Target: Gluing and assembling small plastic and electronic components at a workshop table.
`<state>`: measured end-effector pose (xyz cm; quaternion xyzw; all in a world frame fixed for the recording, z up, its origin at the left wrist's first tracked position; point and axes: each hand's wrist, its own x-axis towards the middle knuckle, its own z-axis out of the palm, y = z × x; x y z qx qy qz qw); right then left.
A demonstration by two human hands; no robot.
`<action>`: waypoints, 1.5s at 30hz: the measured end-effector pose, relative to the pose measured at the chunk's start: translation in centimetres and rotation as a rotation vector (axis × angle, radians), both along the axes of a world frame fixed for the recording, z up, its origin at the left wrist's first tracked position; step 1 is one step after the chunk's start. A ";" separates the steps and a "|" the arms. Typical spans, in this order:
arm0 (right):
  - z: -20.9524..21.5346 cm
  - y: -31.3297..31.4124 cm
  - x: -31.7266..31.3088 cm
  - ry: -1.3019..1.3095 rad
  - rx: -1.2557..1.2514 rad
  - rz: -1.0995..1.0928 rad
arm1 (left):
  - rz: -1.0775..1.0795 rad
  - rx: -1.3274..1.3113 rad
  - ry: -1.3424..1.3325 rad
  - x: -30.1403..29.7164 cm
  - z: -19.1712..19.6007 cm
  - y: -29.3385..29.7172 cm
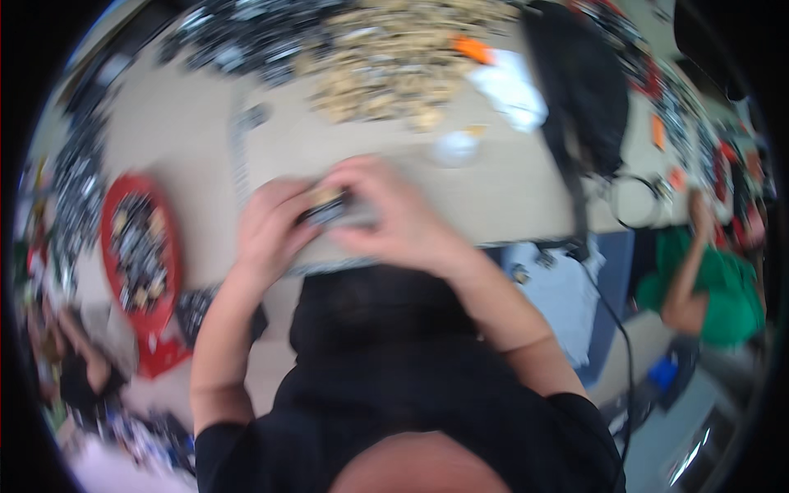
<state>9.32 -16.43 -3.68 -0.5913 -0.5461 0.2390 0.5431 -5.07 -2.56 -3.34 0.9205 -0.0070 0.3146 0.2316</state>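
Note:
Between both hands, just above the near edge of the table, is a small dark part with a tan piece on it; motion blur hides its exact kind. My left hand grips its left side with curled fingers. From the right, my right hand closes on the same part with thumb and fingers. Beyond the hands lies a large heap of small tan pieces, and a heap of dark parts adjoins it on the left.
A red oval basin of mixed dark and tan parts stands at left. Right of the hands are a small white round object, a white crumpled sheet, an orange item and a black bag. A green-sleeved person works at right.

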 end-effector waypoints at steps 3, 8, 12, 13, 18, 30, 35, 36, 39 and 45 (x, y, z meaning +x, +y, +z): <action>-0.2 0.6 -1.0 0.460 -0.007 -0.022 | 0.047 0.102 -0.053 -0.5 0.8 -0.2; 0.9 0.6 -1.0 0.536 -0.199 -0.023 | 0.051 0.240 -0.079 -0.9 1.2 -1.2; 0.8 0.8 -1.3 0.681 -0.201 0.007 | 0.025 0.294 -0.077 -0.9 1.0 -1.6; 0.5 0.8 -1.3 0.678 -0.187 0.000 | 0.044 0.267 -0.082 -0.9 1.0 -1.6; 0.6 1.0 -1.8 0.643 -0.170 -0.044 | 0.228 -0.702 -0.039 -1.0 1.1 -3.7; -1.1 0.8 -2.0 0.579 -0.106 0.020 | 0.189 -1.173 0.083 -0.3 -0.5 -4.0; -0.2 0.7 -1.5 0.354 -0.078 -0.079 | 0.203 -1.214 0.098 -0.2 -0.7 -3.7; 0.1 0.6 -1.6 0.341 -0.073 -0.090 | 0.212 -1.232 0.094 -0.2 -0.6 -3.7; 0.6 0.1 -1.5 0.317 -0.060 -0.110 | 0.226 -1.226 0.089 0.2 -0.3 -4.1; 0.5 0.3 -1.6 0.280 -0.046 -0.120 | 0.251 -1.186 0.074 -0.3 -0.4 -4.2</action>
